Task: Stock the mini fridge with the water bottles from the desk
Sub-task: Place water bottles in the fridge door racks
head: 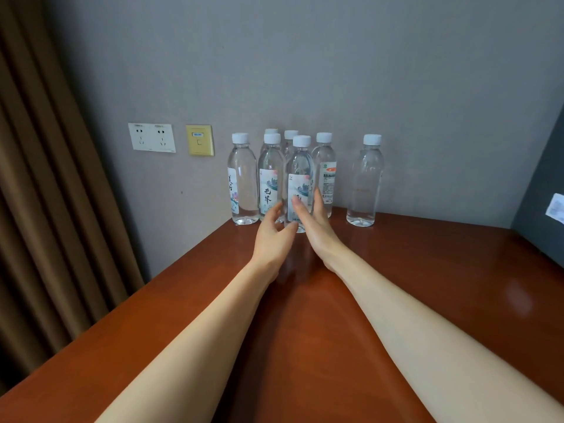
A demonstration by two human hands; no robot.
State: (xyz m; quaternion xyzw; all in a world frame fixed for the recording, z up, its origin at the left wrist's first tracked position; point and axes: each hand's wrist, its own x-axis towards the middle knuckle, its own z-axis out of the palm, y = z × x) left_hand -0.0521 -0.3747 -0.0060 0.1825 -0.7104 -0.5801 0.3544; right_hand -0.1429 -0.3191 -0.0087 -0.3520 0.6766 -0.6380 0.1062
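Several clear water bottles with white caps stand upright at the far end of the reddish wooden desk [396, 285], against the grey wall. The nearest bottle [300, 166] stands in front of the cluster. My left hand [274, 236] reaches toward its lower left side, fingers relaxed and spread. My right hand [311, 221] reaches to its lower right with straight fingers beside the label; contact is unclear. A labelled bottle [270, 175] stands just left of it, another bottle [242, 181] at the far left, and a lone bottle [364, 181] apart to the right. The fridge is not in view.
A brown curtain [45, 193] hangs along the left. Wall sockets [151, 137] and a yellow plate [200, 140] sit left of the bottles. A dark panel [543, 209] with a white sticker stands at the desk's right edge.
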